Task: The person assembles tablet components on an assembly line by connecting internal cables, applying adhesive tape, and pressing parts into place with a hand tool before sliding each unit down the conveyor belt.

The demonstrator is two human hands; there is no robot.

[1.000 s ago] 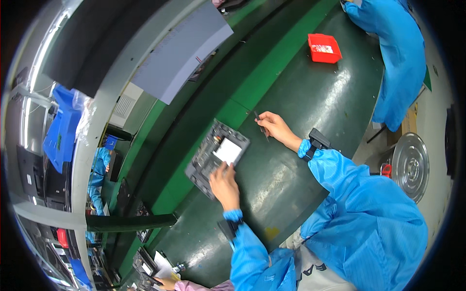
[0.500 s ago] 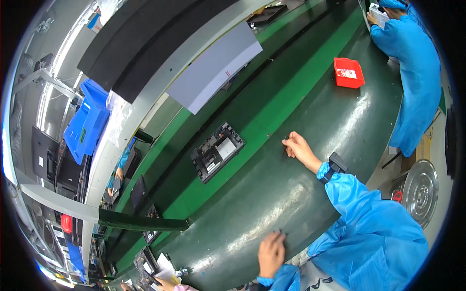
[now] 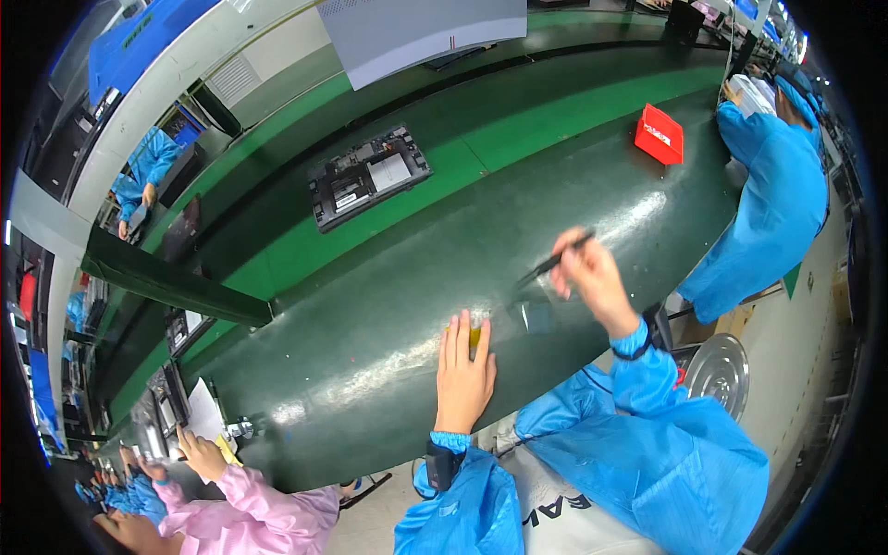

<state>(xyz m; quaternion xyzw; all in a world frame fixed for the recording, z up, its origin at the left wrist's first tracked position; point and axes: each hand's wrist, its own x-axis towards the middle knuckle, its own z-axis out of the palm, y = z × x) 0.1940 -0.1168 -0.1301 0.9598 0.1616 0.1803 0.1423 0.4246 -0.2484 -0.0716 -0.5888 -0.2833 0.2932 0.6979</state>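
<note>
My left hand [image 3: 465, 375] lies flat on the dark green bench with its fingers stretched out. A small yellow piece [image 3: 476, 337] shows at its fingertips, partly covered. My right hand [image 3: 597, 287] is raised a little above the bench, closed round a slim black pen-shaped tool [image 3: 553, 261]. The tool's tip points left and down; whether it is tweezers or a pen is too blurred to tell. Between the hands, a small see-through, bluish square [image 3: 534, 317] shows at the bench top. Farther off lies an opened laptop base [image 3: 370, 178] with its inner parts exposed.
A red bin [image 3: 659, 136] stands at the far right, near a co-worker in blue [image 3: 772, 190]. At the left a person in pink [image 3: 250, 509] handles parts beside white paper [image 3: 205, 412]. A dark green post [image 3: 176, 277] and a grey panel [image 3: 425, 37] border the line.
My view has swung, shifting the laptop base left and up in the picture. My left hand has come forward and flattened on the bench. The black tool now shows clearly in my right hand.
</note>
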